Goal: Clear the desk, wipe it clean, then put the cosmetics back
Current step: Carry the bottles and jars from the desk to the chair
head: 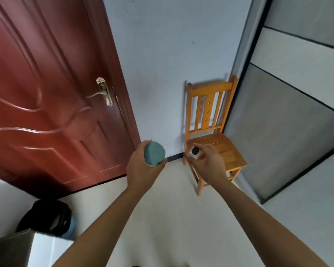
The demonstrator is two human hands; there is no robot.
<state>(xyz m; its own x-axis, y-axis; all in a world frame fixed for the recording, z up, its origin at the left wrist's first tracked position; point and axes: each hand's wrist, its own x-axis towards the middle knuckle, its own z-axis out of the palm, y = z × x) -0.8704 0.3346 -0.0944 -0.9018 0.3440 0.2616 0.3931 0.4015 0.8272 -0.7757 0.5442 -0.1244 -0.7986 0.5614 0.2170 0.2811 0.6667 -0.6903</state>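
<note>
A small room with a pale floor [172, 212] fills the frame, seen from above. At the lower left corner sits the edge of a grey-and-white boxy surface [37, 247]; what it is cannot be told. Just behind it a black bag [48, 218] slumps on the floor. Two bare forearms reach up from the bottom edge toward the middle of the frame.

The left hand [141, 170], centre frame, has its fingers and thumb curled round a teal round container [154, 153], its flat end turned toward the camera. Just to its right, the right hand [212, 162] pinches a small clear square jar with a dark round lid [194, 151] between thumb and fingertips, the other fingers loosely spread. The jar is held in the air in front of the seat's left corner of an orange slatted wooden chair [224, 143], which stands against a white wall [172, 54].

A red-brown panelled door [46, 93] with a metal lever handle [102, 93] takes the upper left. Grey cabinet panels with dark seams [287, 122] run down the right side.
</note>
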